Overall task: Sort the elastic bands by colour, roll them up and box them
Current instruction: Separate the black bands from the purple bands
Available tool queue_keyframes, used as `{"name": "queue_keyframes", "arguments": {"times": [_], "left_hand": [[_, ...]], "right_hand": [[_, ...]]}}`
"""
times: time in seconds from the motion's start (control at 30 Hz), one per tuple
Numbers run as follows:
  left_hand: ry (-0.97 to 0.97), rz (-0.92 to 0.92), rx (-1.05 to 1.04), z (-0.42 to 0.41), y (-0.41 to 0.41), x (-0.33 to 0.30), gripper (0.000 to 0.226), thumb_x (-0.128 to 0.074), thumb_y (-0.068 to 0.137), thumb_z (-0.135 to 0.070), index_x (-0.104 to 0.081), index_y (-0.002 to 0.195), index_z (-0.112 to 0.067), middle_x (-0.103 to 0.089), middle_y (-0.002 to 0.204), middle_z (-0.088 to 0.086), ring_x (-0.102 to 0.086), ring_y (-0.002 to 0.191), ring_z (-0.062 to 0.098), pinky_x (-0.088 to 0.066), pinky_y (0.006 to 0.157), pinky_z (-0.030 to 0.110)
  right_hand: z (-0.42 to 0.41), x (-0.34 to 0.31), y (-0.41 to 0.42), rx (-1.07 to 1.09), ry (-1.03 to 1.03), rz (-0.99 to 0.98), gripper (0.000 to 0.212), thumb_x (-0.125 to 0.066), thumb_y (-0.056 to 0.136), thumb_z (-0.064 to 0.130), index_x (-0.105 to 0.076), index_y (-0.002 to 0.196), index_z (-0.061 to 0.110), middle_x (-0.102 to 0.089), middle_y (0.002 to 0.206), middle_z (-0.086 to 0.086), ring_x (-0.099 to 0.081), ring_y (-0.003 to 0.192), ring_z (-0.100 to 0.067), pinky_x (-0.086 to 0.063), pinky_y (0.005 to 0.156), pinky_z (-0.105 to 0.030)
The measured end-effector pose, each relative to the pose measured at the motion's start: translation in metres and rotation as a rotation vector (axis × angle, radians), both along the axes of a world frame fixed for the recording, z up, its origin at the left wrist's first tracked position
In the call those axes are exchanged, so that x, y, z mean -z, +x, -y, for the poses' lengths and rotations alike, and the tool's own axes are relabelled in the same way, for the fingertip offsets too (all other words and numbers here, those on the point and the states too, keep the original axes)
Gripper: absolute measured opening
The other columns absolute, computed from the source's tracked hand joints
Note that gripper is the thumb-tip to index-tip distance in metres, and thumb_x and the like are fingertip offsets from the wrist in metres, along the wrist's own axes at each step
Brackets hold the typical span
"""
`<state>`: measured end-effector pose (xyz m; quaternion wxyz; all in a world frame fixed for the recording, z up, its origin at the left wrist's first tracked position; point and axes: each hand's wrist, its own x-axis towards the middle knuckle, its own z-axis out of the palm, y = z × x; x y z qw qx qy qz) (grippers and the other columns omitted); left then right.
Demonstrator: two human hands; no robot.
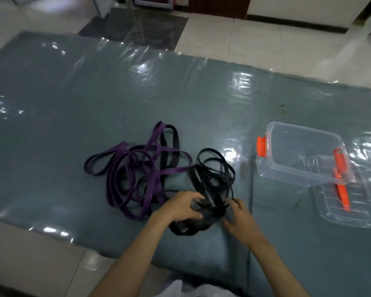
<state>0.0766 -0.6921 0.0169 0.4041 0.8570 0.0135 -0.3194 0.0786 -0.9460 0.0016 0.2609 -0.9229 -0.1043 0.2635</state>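
Nearest: both hands work on the black bands (204, 202), at the near edge of the grey mat (51, 103). Left hand (180, 207) has fingers curled onto the near black bundle, prob. pinning the part-made coil; right hand (237, 217) has fingers bent in on strands at the other side, seemingly feeding or tucking them, though grip detail is blurred. Black loops trail back behind the hands, not yet rolled. Just left, purple bands (133, 168) lie loose, overlapping one black loop, so sorting looks incomplete. Further right, well apart, clear box (300, 151) sits open w/ orange clips, its lid (347, 202) against it, ready for rolls.
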Motion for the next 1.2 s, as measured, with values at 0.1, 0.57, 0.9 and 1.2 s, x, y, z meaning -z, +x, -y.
{"name": "queue_keyframes", "arguments": {"times": [0.1, 0.57, 0.9, 1.2], "left_hand": [[0.234, 0.266, -0.208, -0.036, 0.012, 0.004, 0.031, -0.07, 0.097, -0.031, -0.067, 0.127, -0.028, -0.063, 0.131, -0.006, -0.057, 0.124, 0.017, -0.05, 0.101, 0.038], [0.79, 0.313, -0.185, -0.102, 0.053, 0.041, 0.023, -0.069, 0.094, -0.031, -0.071, 0.116, -0.025, -0.038, 0.161, 0.005, -0.033, 0.149, 0.032, -0.036, 0.11, 0.061], [0.644, 0.438, -0.909, -0.173, 0.026, 0.051, 0.018, -0.069, 0.093, -0.023, -0.077, 0.106, -0.013, -0.068, 0.123, 0.01, -0.059, 0.111, 0.039, -0.047, 0.094, 0.054], [0.577, 0.391, -0.896, -0.161, 0.032, 0.029, 0.028, -0.055, 0.077, 0.012, -0.044, 0.072, -0.013, -0.053, 0.06, 0.007, -0.053, 0.056, 0.033, -0.036, 0.052, 0.039]], "right_hand": [[-0.002, 0.002, -0.001, -0.016, -0.033, 0.007, 0.065, -0.072, 0.096, 0.024, -0.045, 0.155, 0.017, -0.038, 0.156, -0.005, -0.048, 0.141, -0.025, -0.042, 0.117, -0.034], [-0.024, -0.002, 0.017, -0.058, -0.022, 0.089, 0.061, -0.073, 0.093, 0.014, -0.052, 0.15, 0.019, -0.041, 0.156, -0.003, -0.046, 0.142, -0.024, -0.039, 0.119, -0.032], [-0.027, 0.003, 0.033, 0.062, 0.023, 0.106, 0.061, -0.054, 0.089, -0.013, -0.059, 0.143, 0.015, -0.059, 0.142, -0.008, -0.058, 0.127, -0.03, -0.048, 0.109, -0.036], [-0.034, 0.011, 0.046, 0.145, 0.03, 0.098, 0.041, -0.066, 0.099, 0.012, -0.06, 0.139, 0.014, -0.054, 0.138, -0.006, -0.055, 0.128, -0.028, -0.047, 0.106, -0.036]]}}
